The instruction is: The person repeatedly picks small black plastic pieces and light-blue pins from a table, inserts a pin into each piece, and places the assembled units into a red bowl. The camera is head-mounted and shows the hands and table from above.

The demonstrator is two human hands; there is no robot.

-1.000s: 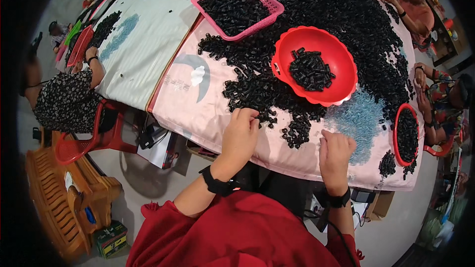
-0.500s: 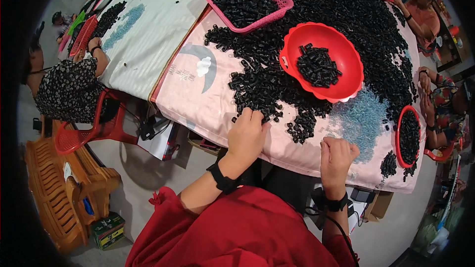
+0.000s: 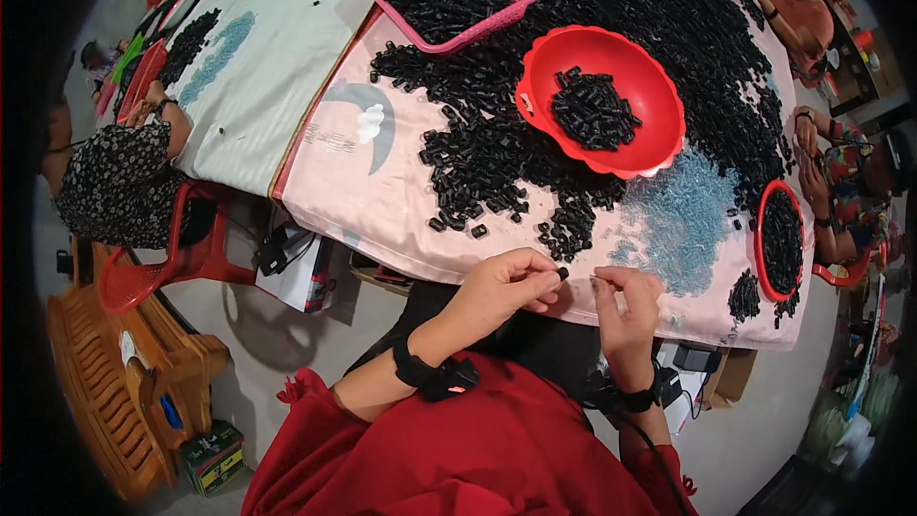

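Between the thumb and forefinger of my left hand (image 3: 492,298) is a small black plastic cylinder (image 3: 562,273), held over the table's front edge. My right hand (image 3: 627,325) is beside it, a short gap away, with thumb and forefinger pinched; whatever is between those fingertips is too small to make out. Just beyond my hands lies a loose heap of the same black cylinders (image 3: 473,167). A spread of tiny clear-blue pieces (image 3: 686,225) lies beyond my right hand. Behind them stands a red scalloped bowl (image 3: 635,62) with black cylinders in its middle.
A pink basket (image 3: 497,27) full of black pieces stands at the back. To the right sits a red oval tray (image 3: 761,241) of black pieces. Co-workers sit at both sides, one on a red chair (image 3: 158,263). A wooden bench (image 3: 115,373) is at lower left.
My left hand has drawn back from the black heap toward my right hand, now with a black cylinder showing in its fingers. My right hand has moved back from the blue pieces.
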